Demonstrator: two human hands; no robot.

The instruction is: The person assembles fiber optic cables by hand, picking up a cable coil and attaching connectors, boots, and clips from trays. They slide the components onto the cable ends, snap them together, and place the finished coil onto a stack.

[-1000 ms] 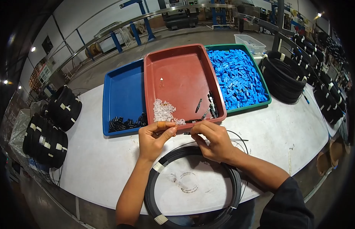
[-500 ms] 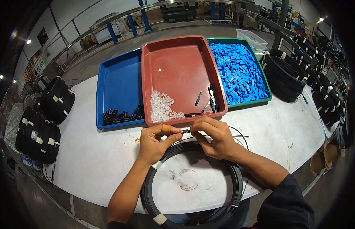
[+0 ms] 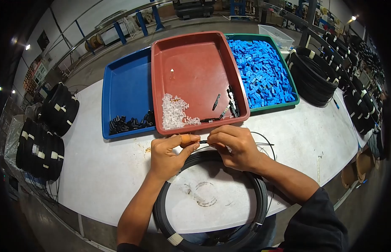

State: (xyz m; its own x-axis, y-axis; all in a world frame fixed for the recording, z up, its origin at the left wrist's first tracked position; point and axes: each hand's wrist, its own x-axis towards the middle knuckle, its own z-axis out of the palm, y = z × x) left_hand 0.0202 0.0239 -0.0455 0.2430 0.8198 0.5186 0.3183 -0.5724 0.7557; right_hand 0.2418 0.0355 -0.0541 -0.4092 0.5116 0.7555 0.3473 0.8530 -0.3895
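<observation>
Between my two hands is a small black cable connector (image 3: 203,142), held level just in front of the red tray. My left hand (image 3: 172,153), with an orange wrap on one finger, pinches its left end between thumb and forefinger. The fingers of my right hand (image 3: 234,146) close around the right end and hide most of it. A thin black cable (image 3: 269,144) loops out beyond my right hand. Below both hands lies a coil of black cable (image 3: 162,210), bound with white tape, partly over the table's front edge.
The red tray (image 3: 191,63) holds clear plastic pieces (image 3: 174,112) and several black connectors. Black caps (image 3: 128,124) lie in the blue tray (image 3: 128,92). Blue clips (image 3: 267,75) fill the green tray (image 3: 294,90). Cable coils stand left (image 3: 40,149) and right (image 3: 315,77).
Both hands stay on the connector, with my right fingers shifted slightly. The trays and hands sit a little higher in view as the camera tilts.
</observation>
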